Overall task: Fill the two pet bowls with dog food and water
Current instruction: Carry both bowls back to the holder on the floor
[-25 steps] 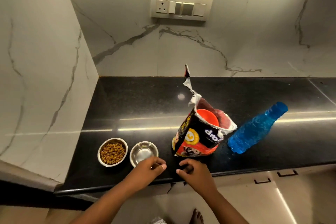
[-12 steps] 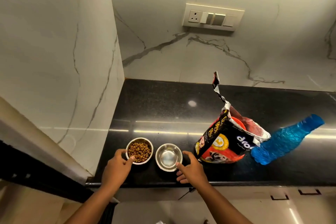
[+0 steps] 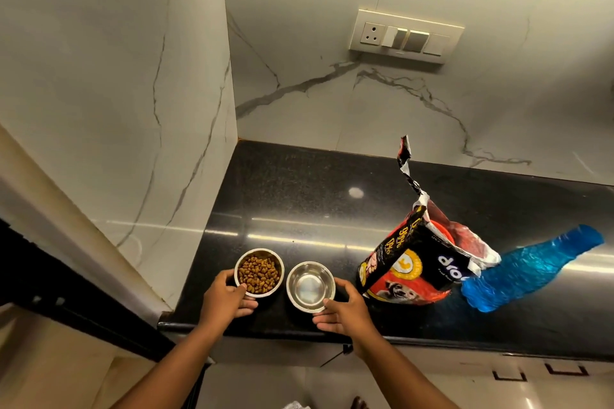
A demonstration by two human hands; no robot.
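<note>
Two small steel pet bowls stand side by side near the front edge of the black counter (image 3: 299,209). The left bowl (image 3: 259,272) holds brown kibble, and my left hand (image 3: 226,299) grips its near-left rim. The right bowl (image 3: 310,285) looks shiny inside, possibly with clear water, and my right hand (image 3: 345,312) grips its near-right rim. An open dog food bag (image 3: 415,269) stands to the right with an orange scoop inside. A blue water bottle (image 3: 528,269) leans right beside the bag.
A marble side wall (image 3: 116,109) closes the counter on the left, close to the kibble bowl. A switch panel (image 3: 405,36) sits on the back wall. Cabinet drawers with dark handles (image 3: 538,375) are below the counter's front edge.
Both hands have moved from the counter edge onto the bowls, the left to the kibble bowl, the right to the shiny bowl. The camera has swung left and tilted up.
</note>
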